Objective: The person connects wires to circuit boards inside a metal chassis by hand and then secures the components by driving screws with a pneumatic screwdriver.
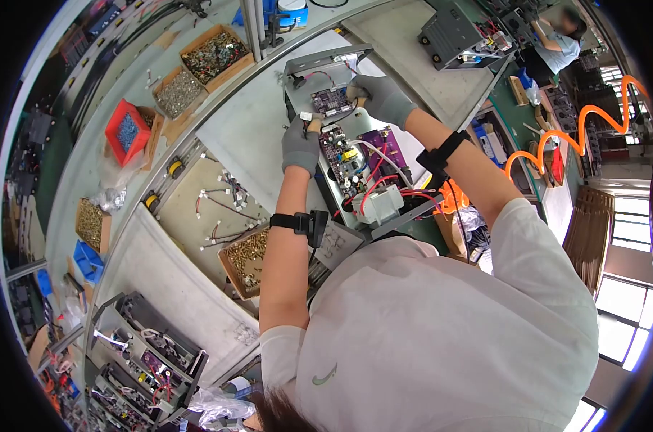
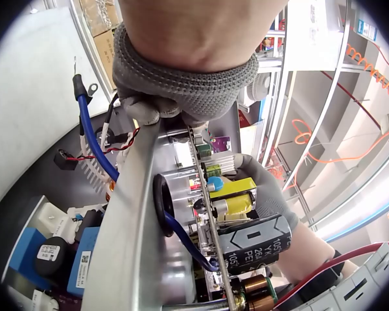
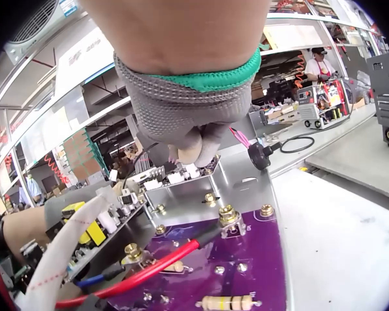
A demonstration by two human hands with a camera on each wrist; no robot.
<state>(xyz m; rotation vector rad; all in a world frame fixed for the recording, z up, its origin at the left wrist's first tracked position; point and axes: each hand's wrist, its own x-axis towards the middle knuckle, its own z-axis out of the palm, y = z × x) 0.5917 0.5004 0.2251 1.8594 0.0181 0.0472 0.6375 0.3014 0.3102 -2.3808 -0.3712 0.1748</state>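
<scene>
My gloved left hand (image 1: 301, 144) pinches a small white connector (image 1: 307, 116) beside the left edge of an opened metal chassis (image 1: 328, 189). In the left wrist view its fingers curl behind the upright metal panel (image 2: 133, 214). My gloved right hand (image 1: 385, 99) has its fingertips at the right end of a small circuit board (image 1: 330, 101), pinching a thin black wire (image 3: 141, 155); its end is hidden by the fingers. A larger circuit board (image 1: 337, 155) with capacitors and a purple board (image 3: 214, 259) with brass bolts sit nearer my body.
Red and white cables (image 1: 373, 189) arch over the chassis's near end. Left of it are loose wire harnesses (image 1: 229, 205) and a box of brass screws (image 1: 246, 261). Screw bins (image 1: 215, 57) line the back. An orange coiled hose (image 1: 585, 137) hangs at right; another person (image 1: 556, 47) works beyond.
</scene>
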